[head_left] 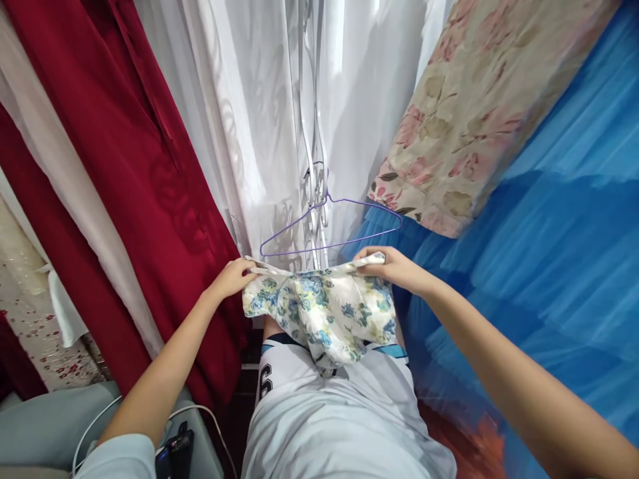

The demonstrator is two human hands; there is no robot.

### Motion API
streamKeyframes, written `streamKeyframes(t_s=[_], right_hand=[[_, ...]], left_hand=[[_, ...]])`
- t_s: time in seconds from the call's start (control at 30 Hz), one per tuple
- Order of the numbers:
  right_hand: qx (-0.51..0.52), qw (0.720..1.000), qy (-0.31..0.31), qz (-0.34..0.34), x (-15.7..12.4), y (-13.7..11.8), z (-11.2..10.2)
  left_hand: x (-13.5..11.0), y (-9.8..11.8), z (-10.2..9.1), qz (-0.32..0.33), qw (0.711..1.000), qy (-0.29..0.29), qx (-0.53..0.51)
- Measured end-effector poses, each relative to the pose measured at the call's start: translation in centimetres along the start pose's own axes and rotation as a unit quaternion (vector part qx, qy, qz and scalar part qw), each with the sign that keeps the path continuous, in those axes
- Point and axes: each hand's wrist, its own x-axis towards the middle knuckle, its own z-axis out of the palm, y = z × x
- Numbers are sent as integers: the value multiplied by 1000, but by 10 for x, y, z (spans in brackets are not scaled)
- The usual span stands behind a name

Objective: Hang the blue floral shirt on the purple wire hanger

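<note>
A white garment (319, 303) printed with blue and yellow-green flowers is stretched by its top edge between my two hands, and its lower part drapes over my lap. My left hand (233, 277) pinches the left end of that edge. At the right end, the fingers of my right hand (387, 265) close around the band, with the thumb underneath. Just beyond the garment hangs a thin purple hanger (332, 233) with nothing on it. Its hook meets a white metal stand (315, 120).
Dark red cloth (164, 199) and white curtains (259, 106) hang on the left and ahead. To the right are a floral fabric (449, 133) and a blue tulle skirt (524, 266). A grey seat (50, 426) at lower left carries a black device (177, 452) and a white cable (212, 419).
</note>
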Motion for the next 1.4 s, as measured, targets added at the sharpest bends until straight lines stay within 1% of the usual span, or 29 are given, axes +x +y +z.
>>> streamKeyframes(t_s=[0.07,0.13,0.2,0.27,0.33,0.4,0.43,0.5,0.57,0.63,0.73,0.8,0.87,0.93,1.0,1.03,1.07,1.1,1.13,1.23,1.27,1.33,1.4], right_hand=[[-49,996,60,-50,24,9,1],[-114,985,105,-81,45,20,2],[-177,973,116,-95,58,31,4],[-220,964,115,-95,65,40,8],[-238,959,121,-91,66,46,14],[-229,961,125,-93,62,47,20],[-218,963,122,-97,59,46,22],[-195,969,110,-103,52,42,28],[-181,972,104,-106,46,35,33],[-182,972,107,-105,40,28,40],[-187,970,112,-111,32,22,45],[-181,969,120,-119,22,23,39],[-168,966,156,-117,11,27,22],[-159,952,237,-111,2,31,-2],[-169,925,321,-116,-1,31,-29],[-182,911,351,-118,1,30,-41],[-199,904,360,-113,4,27,-51],[-215,907,347,-100,9,24,-59],[-228,918,317,-76,15,19,-66],[-226,957,179,33,25,1,-80],[-207,967,137,60,25,-4,-84],[-137,985,58,88,18,-13,-92],[-46,993,-8,110,6,-18,-96]], left_hand=[[6,9,-10,26,999,40,-3],[10,23,-15,38,998,49,-22],[11,38,-17,37,997,43,-49],[8,50,-19,48,996,34,-60],[3,55,-21,94,994,30,-37],[-2,55,-23,151,988,25,16],[-3,55,-25,166,985,22,41],[1,56,-25,165,983,32,72],[12,63,-21,165,980,70,85],[27,78,-12,186,973,101,91],[50,103,9,193,971,94,109],[59,114,21,179,971,114,110],[64,119,27,173,967,157,99],[66,117,28,175,963,188,87],[67,115,25,179,960,196,89],[68,115,24,183,959,193,95],[69,114,23,187,959,187,101],[70,115,22,189,959,179,108],[71,115,21,189,960,174,113],[70,115,17,175,959,185,124],[69,113,14,168,958,195,127],[68,105,7,153,956,218,125],[67,90,0,138,958,228,103]])
